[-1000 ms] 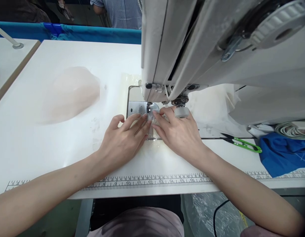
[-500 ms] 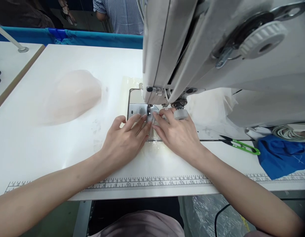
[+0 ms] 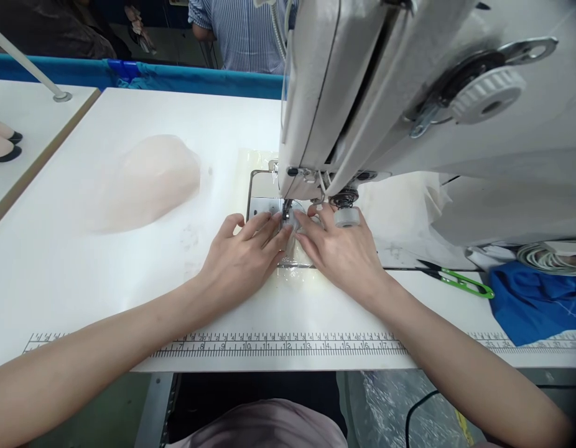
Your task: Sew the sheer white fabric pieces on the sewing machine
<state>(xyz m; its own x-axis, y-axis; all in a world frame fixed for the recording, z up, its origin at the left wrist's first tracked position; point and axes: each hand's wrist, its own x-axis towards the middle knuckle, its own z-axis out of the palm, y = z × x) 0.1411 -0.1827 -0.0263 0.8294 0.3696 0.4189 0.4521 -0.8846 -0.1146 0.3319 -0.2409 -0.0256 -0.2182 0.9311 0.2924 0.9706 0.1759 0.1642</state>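
Note:
Under the head of a white sewing machine, a thin see-through piece of fabric lies by the presser foot; its outline is hard to make out. My left hand rests palm down left of the foot, fingers stretched out and apart, their tips on the metal needle plate and the fabric's edge. On the other side, my right hand pinches the fabric between thumb and forefinger close to the foot. Its other fingers curl partly beneath the machine's round white knob.
Green-handled thread snips and a blue cloth lie at the right. A sheer pale pink piece lies on the left of the white table. A printed ruler runs along the front edge. A person in a striped shirt is beyond the table.
The whole view has shifted slightly, moving the machine and table a little rightward in the picture. Both hands keep nearly the same places around the presser foot.

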